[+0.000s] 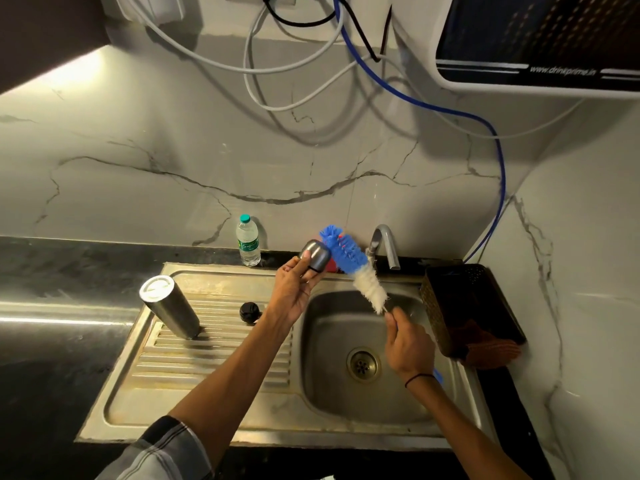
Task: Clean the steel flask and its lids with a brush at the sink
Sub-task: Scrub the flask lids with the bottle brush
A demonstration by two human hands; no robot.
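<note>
- Left hand (294,289) gripping steel lid (316,256) above sink (221,403) edge.
- Right hand (408,344) holding brush (353,268), bristles touching lid.
- Steel flask (171,306) and black lid (249,311) sitting on drainboard.
- Purifier (540,39) showing "www.drinkprime.in".
- Water bottle (248,241) label unreadable.

flask (171,306) on drainboard (214,368) | small lid (249,311) right of it | basin (363,362) rightmost
</note>
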